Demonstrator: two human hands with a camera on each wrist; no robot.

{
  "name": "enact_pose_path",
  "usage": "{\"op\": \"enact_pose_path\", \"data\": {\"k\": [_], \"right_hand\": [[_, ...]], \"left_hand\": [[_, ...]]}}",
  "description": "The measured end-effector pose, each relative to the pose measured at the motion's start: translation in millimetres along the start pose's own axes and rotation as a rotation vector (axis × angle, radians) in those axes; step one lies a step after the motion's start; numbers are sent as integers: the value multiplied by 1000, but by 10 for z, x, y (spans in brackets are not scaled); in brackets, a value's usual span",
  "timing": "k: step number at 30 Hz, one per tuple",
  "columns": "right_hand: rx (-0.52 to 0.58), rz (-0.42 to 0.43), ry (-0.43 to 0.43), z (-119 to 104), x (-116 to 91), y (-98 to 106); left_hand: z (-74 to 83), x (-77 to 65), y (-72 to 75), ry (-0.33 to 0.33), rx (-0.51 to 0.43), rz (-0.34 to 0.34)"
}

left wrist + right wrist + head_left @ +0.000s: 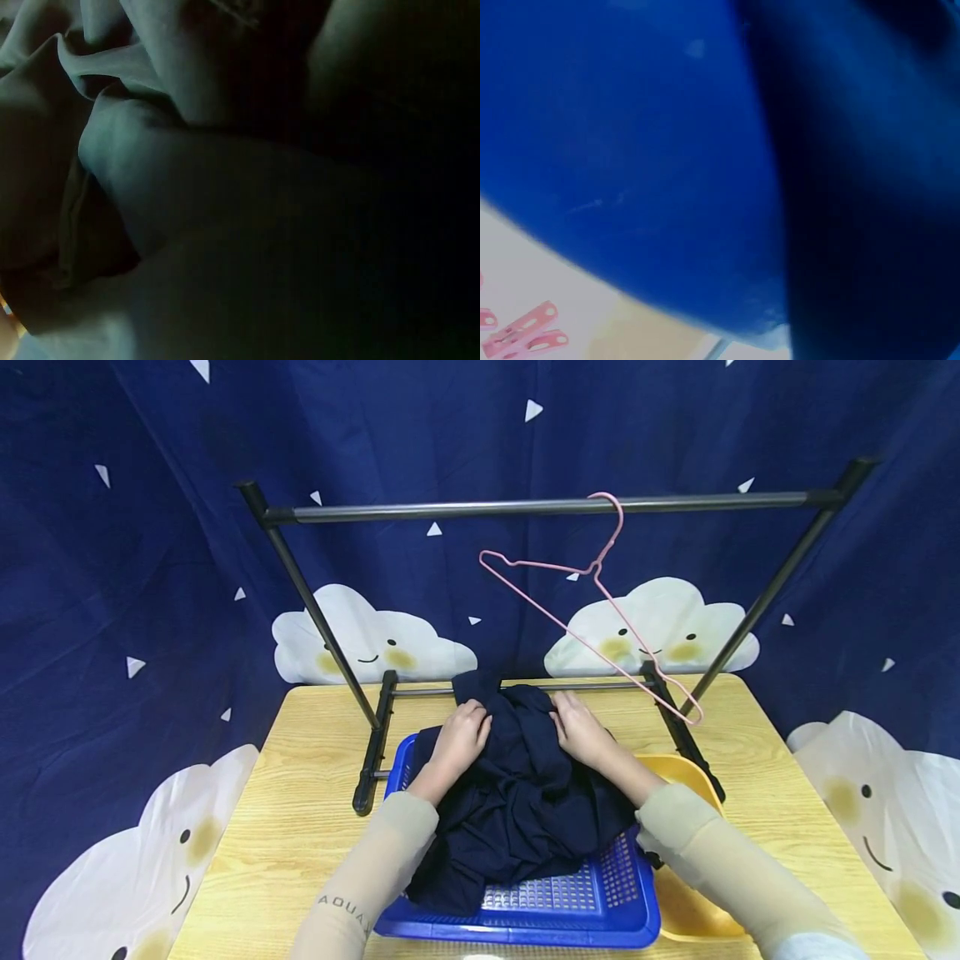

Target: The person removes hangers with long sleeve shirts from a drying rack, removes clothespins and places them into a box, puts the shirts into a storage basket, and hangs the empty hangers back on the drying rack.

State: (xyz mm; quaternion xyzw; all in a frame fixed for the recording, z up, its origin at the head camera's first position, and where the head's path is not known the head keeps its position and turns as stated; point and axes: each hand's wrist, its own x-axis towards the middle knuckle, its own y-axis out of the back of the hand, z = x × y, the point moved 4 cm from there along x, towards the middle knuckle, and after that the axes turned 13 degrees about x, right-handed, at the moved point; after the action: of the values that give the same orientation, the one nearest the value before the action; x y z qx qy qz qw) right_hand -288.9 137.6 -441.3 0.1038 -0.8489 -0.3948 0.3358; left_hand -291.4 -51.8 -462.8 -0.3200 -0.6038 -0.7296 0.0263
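A crumpled dark navy garment [525, 802] lies heaped in a blue plastic basket [525, 935], its far end reaching past the basket's back rim. My left hand [462, 737] grips the cloth on its upper left side. On the upper right side, my right hand [581, 731] pinches a fold of it. Dark folds of the garment [165, 172] fill the left wrist view, with the fingers hidden. In the right wrist view the blue basket [630, 150] stands close, beside the dark cloth [870, 187].
A black-and-metal rack [450, 510] stands over the wooden table [300, 827]. On its bar hangs a pink hanger [592, 647], to the right. A yellow basin [690, 910] sits partly under my right forearm. Pink clothespins [525, 334] show in the right wrist view.
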Motion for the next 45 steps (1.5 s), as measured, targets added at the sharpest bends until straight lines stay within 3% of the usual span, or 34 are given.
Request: {"op": "enact_pose_path", "data": {"k": [7,13,23,40,45], "right_hand": [[-24,89,195,-307,-54,162],[-12,115,320,-553,-164,306],[-20,155,477,-860,-424,455],[134,203,728,-1276,-874,545],[190,202,759,-1343,-910,548]], "left_hand": [[61,-60,266,-80,-30,211],[107,-142,500,-156,-50,392],[238,-357,813,-388,-95,651],[551,-670,1239,-761,-128,926],[610,-708,1276,-783,-146,929]]}}
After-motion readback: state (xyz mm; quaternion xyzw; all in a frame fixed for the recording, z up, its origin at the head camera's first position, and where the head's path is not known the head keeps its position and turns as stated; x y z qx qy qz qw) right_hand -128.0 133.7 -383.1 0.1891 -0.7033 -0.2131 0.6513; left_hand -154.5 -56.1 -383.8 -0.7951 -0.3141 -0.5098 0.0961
